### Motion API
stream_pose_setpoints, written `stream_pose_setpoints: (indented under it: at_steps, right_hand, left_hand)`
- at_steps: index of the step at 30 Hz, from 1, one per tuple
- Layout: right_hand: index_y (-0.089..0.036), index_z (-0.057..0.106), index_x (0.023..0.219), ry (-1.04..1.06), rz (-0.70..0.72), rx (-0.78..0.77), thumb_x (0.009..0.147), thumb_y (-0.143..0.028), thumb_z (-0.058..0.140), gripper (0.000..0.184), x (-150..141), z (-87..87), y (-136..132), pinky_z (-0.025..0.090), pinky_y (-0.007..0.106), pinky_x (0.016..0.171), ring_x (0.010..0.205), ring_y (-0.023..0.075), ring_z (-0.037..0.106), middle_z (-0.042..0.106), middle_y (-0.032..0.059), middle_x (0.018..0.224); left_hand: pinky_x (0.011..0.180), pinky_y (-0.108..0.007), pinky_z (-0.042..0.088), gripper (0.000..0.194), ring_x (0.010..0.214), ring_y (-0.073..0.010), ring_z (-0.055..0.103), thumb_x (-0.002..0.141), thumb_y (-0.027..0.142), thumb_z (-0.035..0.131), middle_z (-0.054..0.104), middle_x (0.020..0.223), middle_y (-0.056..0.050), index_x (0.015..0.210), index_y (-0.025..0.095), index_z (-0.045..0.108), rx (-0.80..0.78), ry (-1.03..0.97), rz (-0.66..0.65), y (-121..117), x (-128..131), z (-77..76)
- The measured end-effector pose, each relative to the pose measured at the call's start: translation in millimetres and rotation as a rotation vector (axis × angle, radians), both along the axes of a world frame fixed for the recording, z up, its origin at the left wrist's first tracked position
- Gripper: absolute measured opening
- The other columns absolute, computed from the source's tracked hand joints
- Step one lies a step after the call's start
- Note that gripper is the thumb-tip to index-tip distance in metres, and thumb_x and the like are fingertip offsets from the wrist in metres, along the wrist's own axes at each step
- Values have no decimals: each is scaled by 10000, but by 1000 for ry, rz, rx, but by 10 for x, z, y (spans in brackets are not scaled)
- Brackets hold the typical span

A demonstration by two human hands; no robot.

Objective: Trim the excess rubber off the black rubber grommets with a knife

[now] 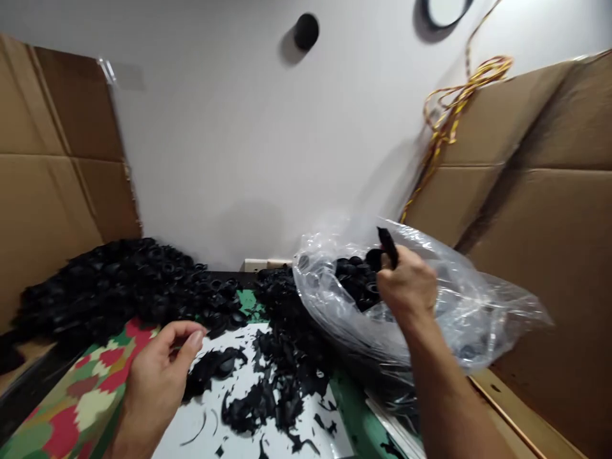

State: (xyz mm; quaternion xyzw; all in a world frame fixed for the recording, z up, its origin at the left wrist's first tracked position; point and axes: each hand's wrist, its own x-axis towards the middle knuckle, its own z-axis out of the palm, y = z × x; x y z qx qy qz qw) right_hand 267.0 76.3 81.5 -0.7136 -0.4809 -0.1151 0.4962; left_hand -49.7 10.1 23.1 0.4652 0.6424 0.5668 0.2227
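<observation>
My left hand (165, 370) hovers over the left part of the white sheet (186, 424), thumb and index finger pinched together with nothing visible between them. Just right of it lies a small heap of black rubber-like parts and scraps (215, 370). My right hand (411, 280) is closed around a slim black object (388, 247), whose dark tip points up and to the left; its exact kind cannot be made out. That hand is above the mouth of a clear plastic bag (325, 299), which holds several black round parts (356, 277).
A large pile of black parts (129, 280) fills the back left. Black scraps (282, 376) litter the sheet. Cardboard panels (57, 134) flank both sides, with a bundled orange cord (449, 121) at the right one. A camouflage-patterned surface (67, 408) lies front left.
</observation>
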Motion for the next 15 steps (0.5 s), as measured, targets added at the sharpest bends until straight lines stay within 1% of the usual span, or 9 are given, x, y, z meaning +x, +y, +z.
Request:
stream_pose_setpoints:
  at_steps: [1,2,4,6,8,10,12,14,15]
  right_hand:
    - [-131,700,853,-19,-28,-74,703,-141,505,246,51,30,7,376,361,623,686,262,565,636,136,776]
    - [-128,702,883,-37,-37,-91,699,-132,507,268,69,43,-8,384,372,638,725,275,577,644,155,850]
    - [-120,695,925,-37,-6,23,725,-146,501,280,5,18,-109,407,396,705,821,289,591,643,172,977]
    - [-143,690,942,43,156,157,787,-233,501,260,-169,-62,-270,429,395,739,842,270,600,660,144,960]
    - [-171,694,897,199,363,202,813,-360,532,263,-401,-170,-428,455,355,663,742,232,608,672,95,825]
    - [-163,705,826,357,559,139,806,-423,557,300,-635,-284,-527,451,326,584,653,205,587,650,76,721]
    - [-150,708,804,543,730,28,814,-470,551,356,-828,-392,-556,435,305,533,593,181,557,624,63,663]
    - [-152,703,800,689,852,-48,815,-521,538,404,-963,-497,-536,442,304,553,598,170,545,623,60,675]
    - [-157,697,791,731,896,-49,813,-550,529,428,-1008,-551,-517,452,310,592,643,176,555,633,66,711]
  left_hand:
    - [580,-275,449,261,621,-214,590,578,475,653,679,636,-26,660,228,674,-5,63,-18,2,-24,34]
    - [563,-272,436,251,609,-206,579,617,470,621,669,640,-20,667,229,665,-25,128,-59,6,-47,60]
    - [536,-270,398,210,564,-188,543,664,435,574,646,614,0,643,239,646,-98,302,-102,14,-81,87]
    - [549,-276,380,173,567,-192,542,685,384,557,639,595,9,620,249,643,-175,415,-168,14,-80,80]
    - [576,-288,378,142,597,-207,558,688,340,568,648,610,1,610,254,651,-212,447,-259,1,-31,39]
    - [603,-298,379,92,642,-220,569,681,298,593,663,673,-16,646,253,666,-213,505,-359,-20,55,-30]
    - [641,-304,379,105,735,-235,576,668,225,604,662,774,-31,736,251,679,-213,682,-456,-29,144,-110]
    - [668,-308,376,220,823,-248,568,641,131,587,641,850,-42,806,248,675,-235,854,-480,-6,200,-173]
    - [675,-312,376,263,847,-254,564,628,94,575,633,865,-48,823,243,671,-256,889,-461,20,209,-192]
